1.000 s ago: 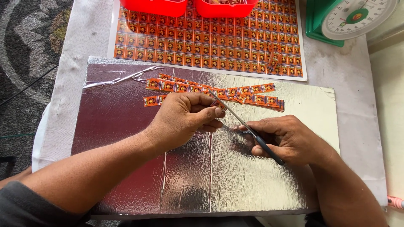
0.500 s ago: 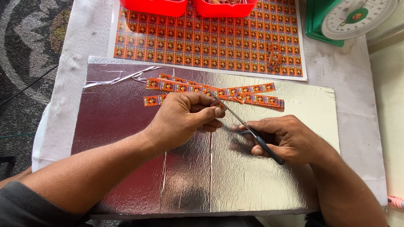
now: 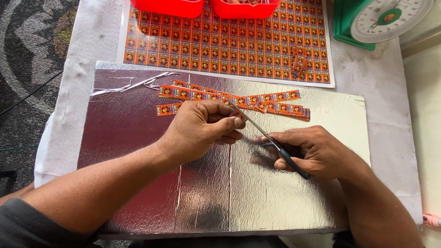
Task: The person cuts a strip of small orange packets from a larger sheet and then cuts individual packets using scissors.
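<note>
Scissors (image 3: 271,140) gripped in rt hand (image 3: 312,154), blades angled up-left toward label strip (image 3: 236,114) — strip pinched in lt hand (image 3: 202,128) fingertips, over foil board (image 3: 138,128). Cut strips (image 3: 275,103) lie just beyond; uncut sheet (image 3: 220,50) farther back.

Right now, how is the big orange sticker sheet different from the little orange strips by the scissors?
The big uncut orange label sheet lies flat and whole on the white cloth; the narrow cut orange label strips lie piled and crossing on the shiny silver foil board. The sheet holds many rows; each strip is a single row. Both show the same small orange squares.
</note>
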